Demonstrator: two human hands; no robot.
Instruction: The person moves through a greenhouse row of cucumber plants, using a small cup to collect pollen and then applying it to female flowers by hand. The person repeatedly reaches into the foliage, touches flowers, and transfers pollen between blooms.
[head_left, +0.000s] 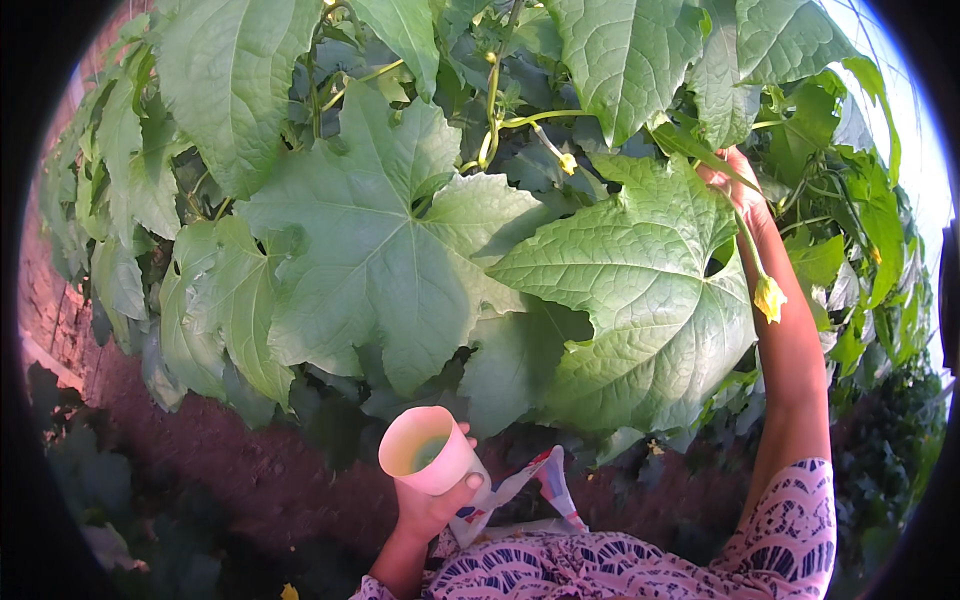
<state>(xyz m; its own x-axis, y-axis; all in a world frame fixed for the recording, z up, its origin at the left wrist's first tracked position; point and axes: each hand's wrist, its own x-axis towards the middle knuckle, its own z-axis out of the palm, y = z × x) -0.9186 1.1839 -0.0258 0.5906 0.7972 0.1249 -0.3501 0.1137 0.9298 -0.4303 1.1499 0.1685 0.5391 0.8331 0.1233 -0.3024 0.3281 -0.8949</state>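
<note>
A pale plastic cup (426, 454) with greenish contents at its bottom is held in my left hand (442, 502), low in the middle of the view. My right hand (735, 180) reaches up into the vine at the upper right, its fingers partly behind a leaf. From beside it a young green fruit (750, 240) with a withering yellow flower (769, 298) at its tip hangs in front of my forearm. Whether the fingers grip its stalk is hard to tell. A smaller fruit with a yellow tip (568, 163) hangs from the vine stem (493, 97) at upper centre.
Large lobed leaves (375, 247) fill most of the view, one broad leaf (660, 292) just left of my right forearm. A printed plastic bag (551, 480) lies against my patterned shirt. Brown soil (247, 480) and low foliage show below, with a brick wall (52, 315) at far left.
</note>
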